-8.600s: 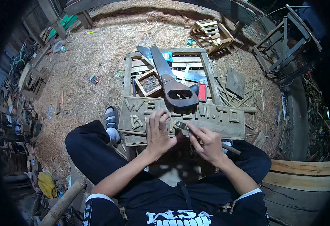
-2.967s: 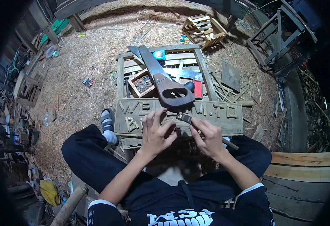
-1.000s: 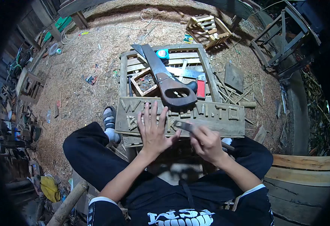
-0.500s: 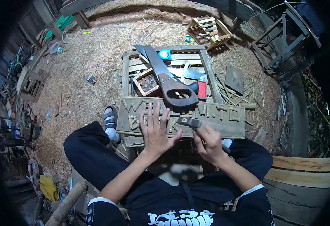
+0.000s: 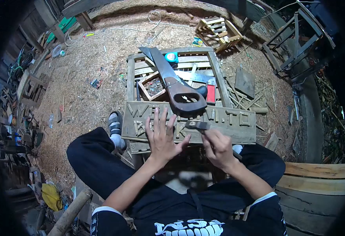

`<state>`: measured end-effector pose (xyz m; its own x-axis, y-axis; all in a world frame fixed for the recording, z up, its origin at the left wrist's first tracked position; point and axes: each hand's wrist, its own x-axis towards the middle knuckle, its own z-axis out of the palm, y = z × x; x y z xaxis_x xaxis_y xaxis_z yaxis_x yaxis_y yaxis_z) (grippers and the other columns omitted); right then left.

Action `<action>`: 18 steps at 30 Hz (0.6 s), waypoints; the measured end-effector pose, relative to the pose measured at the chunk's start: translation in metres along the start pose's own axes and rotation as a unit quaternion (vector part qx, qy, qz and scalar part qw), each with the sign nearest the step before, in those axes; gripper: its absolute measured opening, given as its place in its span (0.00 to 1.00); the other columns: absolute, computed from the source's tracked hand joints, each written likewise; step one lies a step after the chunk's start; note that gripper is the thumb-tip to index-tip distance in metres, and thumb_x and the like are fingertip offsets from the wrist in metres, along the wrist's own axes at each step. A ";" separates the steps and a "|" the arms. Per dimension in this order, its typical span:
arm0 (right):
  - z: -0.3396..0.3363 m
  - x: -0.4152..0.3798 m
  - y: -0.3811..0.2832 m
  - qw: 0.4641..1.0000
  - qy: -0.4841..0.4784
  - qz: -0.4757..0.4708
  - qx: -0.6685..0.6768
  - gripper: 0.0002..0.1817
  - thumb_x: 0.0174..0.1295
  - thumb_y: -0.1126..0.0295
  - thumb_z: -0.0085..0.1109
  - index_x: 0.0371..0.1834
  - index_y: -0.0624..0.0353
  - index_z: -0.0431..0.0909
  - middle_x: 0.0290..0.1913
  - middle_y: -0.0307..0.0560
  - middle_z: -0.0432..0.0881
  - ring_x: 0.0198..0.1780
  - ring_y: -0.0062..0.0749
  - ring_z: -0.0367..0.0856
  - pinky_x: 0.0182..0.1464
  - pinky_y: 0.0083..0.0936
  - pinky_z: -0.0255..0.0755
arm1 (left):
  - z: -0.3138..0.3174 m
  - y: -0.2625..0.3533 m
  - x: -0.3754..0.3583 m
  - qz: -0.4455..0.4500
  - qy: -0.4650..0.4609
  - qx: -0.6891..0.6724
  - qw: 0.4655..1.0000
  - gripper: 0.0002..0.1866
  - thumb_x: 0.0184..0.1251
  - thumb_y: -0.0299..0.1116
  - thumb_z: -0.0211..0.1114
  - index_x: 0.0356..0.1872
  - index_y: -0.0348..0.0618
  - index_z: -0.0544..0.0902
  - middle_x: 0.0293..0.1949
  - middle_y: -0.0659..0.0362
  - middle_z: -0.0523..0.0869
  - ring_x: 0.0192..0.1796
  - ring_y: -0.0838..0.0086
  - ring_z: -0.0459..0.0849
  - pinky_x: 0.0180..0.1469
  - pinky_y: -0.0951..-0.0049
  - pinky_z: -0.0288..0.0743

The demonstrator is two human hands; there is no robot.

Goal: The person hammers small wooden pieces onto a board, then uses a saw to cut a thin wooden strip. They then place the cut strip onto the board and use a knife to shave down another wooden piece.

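Note:
My right hand (image 5: 219,151) is wrapped round the handle of a hammer (image 5: 197,125). The metal head hangs low over the middle of a wooden board (image 5: 235,131), and the handle end sticks out beside my wrist. Small wood strips (image 5: 243,119) lie on that board in letter-like shapes. My left hand (image 5: 162,135) rests flat on the board's left half, fingers spread, covering some of the strips. Just beyond the hands, a handsaw (image 5: 186,103) lies with its wooden handle at the board's far edge.
Behind the board, a slatted wooden frame (image 5: 131,78) holds a small box of nails (image 5: 153,86), a blue tape measure (image 5: 171,57), a metal square (image 5: 194,76) and a red block-shaped item (image 5: 211,91). A slatted crate (image 5: 219,33) stands on the shavings-covered floor at the back right.
The hammer head has shifted slightly in my right hand's grip area, tilting a little. My left hand stays in place on the board.

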<state>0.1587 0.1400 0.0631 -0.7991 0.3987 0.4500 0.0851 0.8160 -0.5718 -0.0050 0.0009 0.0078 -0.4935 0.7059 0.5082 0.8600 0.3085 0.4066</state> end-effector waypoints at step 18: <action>-0.008 0.014 -0.013 0.979 -0.165 0.066 -0.101 0.17 0.69 0.72 0.63 0.60 0.57 0.85 0.35 0.55 0.84 0.32 0.52 0.85 0.33 0.46 0.77 | -0.004 -0.002 0.001 0.011 -0.009 0.002 1.000 0.49 0.59 0.59 0.77 0.76 0.47 0.64 0.77 0.43 0.69 0.82 0.41 0.63 0.77 0.32 0.49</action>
<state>0.1506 0.1385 0.0821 -0.9188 0.3771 0.1165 0.2905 0.8460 -0.4471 -0.0078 -0.0014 0.0109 -0.4721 0.7236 0.5035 0.8710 0.2948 0.3931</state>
